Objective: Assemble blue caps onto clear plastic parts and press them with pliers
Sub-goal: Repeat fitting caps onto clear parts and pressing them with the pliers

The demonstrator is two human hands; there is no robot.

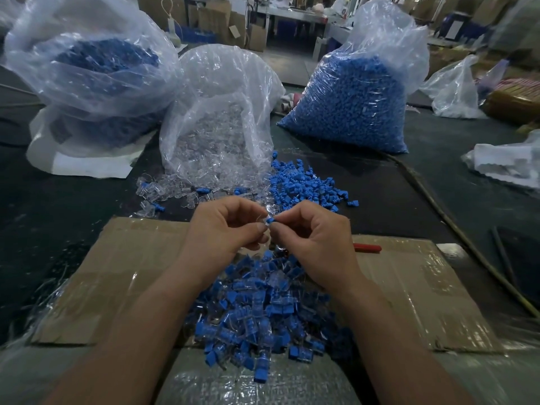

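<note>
In the head view, a small blue cap is pinched by the fingers of the right hand. A clear plastic part is pinched by the thumb and first finger of the left hand, and the cap is touching it. Both are held up in the air over the far edge of the cardboard sheet. The other fingers of both hands are curled in.

On the middle of the cardboard sheet, under the wrists, a pile of clear parts with blue caps on them is seen. A red handle is lying on the sheet, just beside the right hand; the rest of that tool is hidden.

Behind the cardboard sheet, loose blue caps and loose clear parts are spread on the dark bench. Farther behind, three big plastic bags are standing: a bag of clear parts in the middle, a bag of blue caps to the right and another bag of blue pieces to the left.
</note>
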